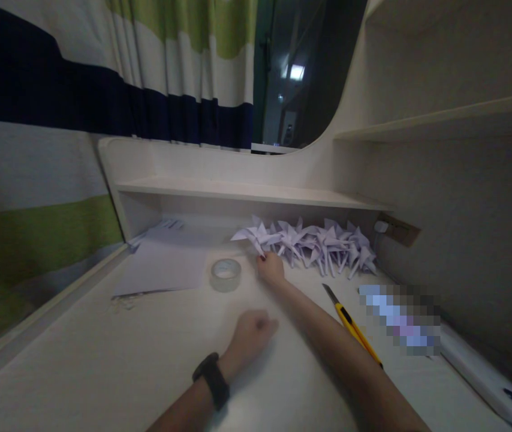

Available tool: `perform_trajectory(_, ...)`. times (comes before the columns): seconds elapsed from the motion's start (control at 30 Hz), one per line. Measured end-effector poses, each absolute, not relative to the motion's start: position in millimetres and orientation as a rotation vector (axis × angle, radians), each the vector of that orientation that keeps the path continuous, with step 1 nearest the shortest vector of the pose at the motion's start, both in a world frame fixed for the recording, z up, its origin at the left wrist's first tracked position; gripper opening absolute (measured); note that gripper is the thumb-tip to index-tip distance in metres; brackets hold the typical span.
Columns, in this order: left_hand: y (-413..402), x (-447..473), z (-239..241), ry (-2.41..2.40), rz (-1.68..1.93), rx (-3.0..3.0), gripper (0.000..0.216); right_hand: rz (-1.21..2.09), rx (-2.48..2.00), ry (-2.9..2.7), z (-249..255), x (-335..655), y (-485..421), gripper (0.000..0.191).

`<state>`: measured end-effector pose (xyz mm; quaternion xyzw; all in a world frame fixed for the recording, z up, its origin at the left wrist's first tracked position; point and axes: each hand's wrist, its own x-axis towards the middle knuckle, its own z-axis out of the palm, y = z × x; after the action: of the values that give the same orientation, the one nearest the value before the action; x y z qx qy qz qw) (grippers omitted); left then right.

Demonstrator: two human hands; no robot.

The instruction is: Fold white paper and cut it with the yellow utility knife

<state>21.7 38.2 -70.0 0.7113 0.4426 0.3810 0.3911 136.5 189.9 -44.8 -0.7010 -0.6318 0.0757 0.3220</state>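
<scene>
My right hand (270,268) reaches to the back of the desk, its fingers closed on the stem of a white paper pinwheel (256,233). That pinwheel is at the left end of a row of folded paper pinwheels (325,243), which overlap one another. Nearer to me, my left hand (249,336), with a black watch (211,379) on its wrist, is curled into a loose fist over the desk. It is slightly blurred, and I see nothing in it. A roll of clear tape (226,275) lies on the desk left of my right hand.
A stack of white paper (161,261) lies at the left. Right of my forearm is a yellow utility knife (357,333) with its blade out. A pixelated object (397,318) and a long white case (485,372) lie along the right wall. A low shelf (238,187) overhangs the back.
</scene>
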Motion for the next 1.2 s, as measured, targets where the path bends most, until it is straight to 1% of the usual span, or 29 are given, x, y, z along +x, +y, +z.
perform_trajectory(0.1, 38.1, 21.0, -70.2, 1.119, 0.972, 1.830, 0.035, 0.225, -1.769, -1.683, -39.6, 152.1, 185.3, 0.024)
perform_trajectory(0.2, 38.3, 20.7, -70.4, 1.111, 0.961, 1.849, 0.034, 0.334, -1.676, -1.731, -34.5, 166.2, 183.5, 0.021)
perform_trajectory(0.33, 39.0, 21.0, -72.1, 1.100, 0.953, 1.885, 0.034, 0.575, -1.531, -1.790, -28.7, 173.1, 178.9, 0.029)
perform_trajectory(0.4, 39.5, 21.1, -73.2, 1.105, 0.952, 1.905, 0.034, 0.665, -1.457, -1.804, -25.4, 171.9, 177.2, 0.028)
perform_trajectory(0.53, 40.3, 21.3, -75.2, 1.113, 0.946, 1.936, 0.035, 0.724, -1.360, -1.814, -18.3, 165.6, 180.9, 0.029)
perform_trajectory(0.63, 40.5, 21.5, -75.9, 1.121, 0.941, 1.954, 0.035, 0.678, -1.341, -1.840, -15.2, 161.8, 184.2, 0.028)
perform_trajectory(0.8, 38.2, 21.8, -73.3, 1.133, 0.913, 1.955, 0.034, 0.504, -1.333, -1.900, -16.4, 158.7, 175.2, 0.020)
perform_trajectory(0.9, 36.1, 21.3, -71.1, 1.127, 0.912, 1.955, 0.034, 0.406, -1.371, -1.892, -19.7, 158.9, 167.6, 0.021)
perform_trajectory(1.03, 36.5, 21.1, -72.2, 1.120, 0.921, 1.969, 0.035, 0.211, -1.520, -1.769, -26.5, 176.7, 157.7, 0.022)
perform_trajectory(1.2, 35.8, 22.1, -72.4, 1.121, 0.914, 2.000, 0.035, 0.011, -1.806, -1.573, -38.3, 226.7, 144.2, 0.026)
